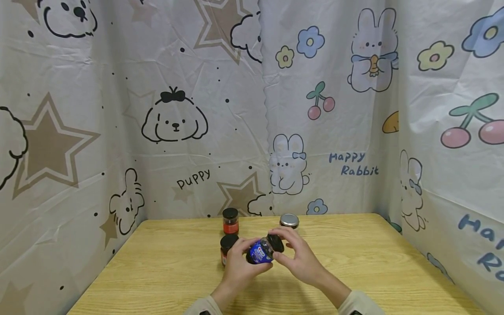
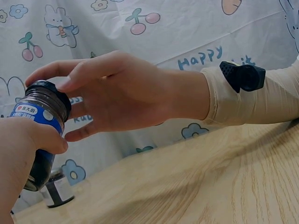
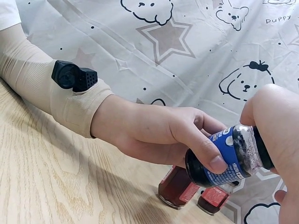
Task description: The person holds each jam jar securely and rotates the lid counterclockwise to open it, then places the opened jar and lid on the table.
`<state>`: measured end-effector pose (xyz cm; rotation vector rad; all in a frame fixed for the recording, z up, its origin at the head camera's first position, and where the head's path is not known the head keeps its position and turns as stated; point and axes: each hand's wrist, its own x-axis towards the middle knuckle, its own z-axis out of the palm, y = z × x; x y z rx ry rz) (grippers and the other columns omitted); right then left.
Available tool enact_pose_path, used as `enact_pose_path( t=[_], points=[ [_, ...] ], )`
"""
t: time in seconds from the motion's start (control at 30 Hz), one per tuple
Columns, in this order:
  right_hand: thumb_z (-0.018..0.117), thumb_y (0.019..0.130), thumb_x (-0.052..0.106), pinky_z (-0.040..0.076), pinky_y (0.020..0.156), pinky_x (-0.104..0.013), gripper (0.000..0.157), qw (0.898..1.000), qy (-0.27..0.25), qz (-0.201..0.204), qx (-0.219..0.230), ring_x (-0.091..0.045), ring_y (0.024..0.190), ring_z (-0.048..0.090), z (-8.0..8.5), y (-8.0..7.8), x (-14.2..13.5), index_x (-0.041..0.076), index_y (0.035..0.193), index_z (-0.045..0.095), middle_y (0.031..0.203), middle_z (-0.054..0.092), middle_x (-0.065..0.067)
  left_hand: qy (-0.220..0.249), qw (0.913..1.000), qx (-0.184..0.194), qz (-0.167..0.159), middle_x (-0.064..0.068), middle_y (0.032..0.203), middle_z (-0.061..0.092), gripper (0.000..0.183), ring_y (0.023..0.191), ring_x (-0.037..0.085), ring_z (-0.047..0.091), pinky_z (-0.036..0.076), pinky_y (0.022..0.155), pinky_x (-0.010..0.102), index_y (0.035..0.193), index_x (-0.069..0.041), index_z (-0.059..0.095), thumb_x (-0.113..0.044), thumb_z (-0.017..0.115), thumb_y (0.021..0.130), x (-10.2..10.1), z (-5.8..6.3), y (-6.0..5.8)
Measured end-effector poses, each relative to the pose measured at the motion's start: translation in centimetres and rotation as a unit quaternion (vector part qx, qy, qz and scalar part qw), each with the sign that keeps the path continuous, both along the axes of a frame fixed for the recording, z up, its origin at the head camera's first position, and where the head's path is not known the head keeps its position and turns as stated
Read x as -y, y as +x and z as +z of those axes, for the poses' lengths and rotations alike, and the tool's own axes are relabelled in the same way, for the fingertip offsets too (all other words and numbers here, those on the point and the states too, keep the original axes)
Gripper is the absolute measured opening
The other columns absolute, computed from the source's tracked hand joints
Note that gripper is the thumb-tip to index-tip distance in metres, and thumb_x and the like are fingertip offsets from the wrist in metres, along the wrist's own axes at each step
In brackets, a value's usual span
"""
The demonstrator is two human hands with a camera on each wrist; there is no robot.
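A glass jar (image 1: 260, 252) with a blue label and dark contents is held tilted above the table, its mouth end toward the right. My left hand (image 1: 241, 266) grips the jar's body, thumb across the label in the right wrist view. On the mouth end is a black lid (image 1: 276, 243), and my right hand (image 1: 304, 259) pinches it between thumb and fingers. Glass ridges of the neck show below the lid in the left wrist view; whether the lid is still threaded on, I cannot tell. Just left of my left hand stands a black-lidded jar (image 1: 229, 242), partly hidden by it.
Farther back on the wooden table (image 1: 165, 271) stands a black-lidded jar with a red label (image 1: 230, 223). Behind my right hand is a jar with a silver lid (image 1: 289, 220), its lower part hidden. A printed curtain (image 1: 236, 109) encloses the back and sides.
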<state>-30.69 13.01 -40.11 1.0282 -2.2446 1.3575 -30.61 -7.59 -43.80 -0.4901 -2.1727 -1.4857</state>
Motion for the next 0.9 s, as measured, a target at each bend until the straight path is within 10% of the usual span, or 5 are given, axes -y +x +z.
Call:
enact_pose_path(
  t=[0.43,0.9],
  points=[
    [0.069,0.102,0.019,0.047,0.095,-0.064,0.027,1.000,-0.003,-0.016,-0.017,-0.032,0.133,0.049,-0.19,-0.15,0.25,0.020,0.129,0.066,0.141,0.057,-0.001,-0.003,1.0000,-0.003,-0.008,-0.007,0.103,0.062,0.061,0.101,0.017,0.061,0.053,0.092,0.038,0.121,-0.013,0.076,-0.028,0.099,0.067,-0.03,0.01,0.05],
    [0.070,0.101,0.017,0.045,0.095,-0.068,0.044,1.000,-0.010,-0.015,-0.012,-0.034,0.128,0.056,0.00,-0.03,0.12,0.017,0.143,0.058,0.145,0.054,-0.010,-0.003,1.0000,0.004,-0.002,-0.007,0.102,0.062,0.060,0.101,0.016,0.061,0.053,0.091,0.038,0.120,-0.014,0.077,-0.028,0.100,0.067,-0.07,0.02,-0.01]
  ],
)
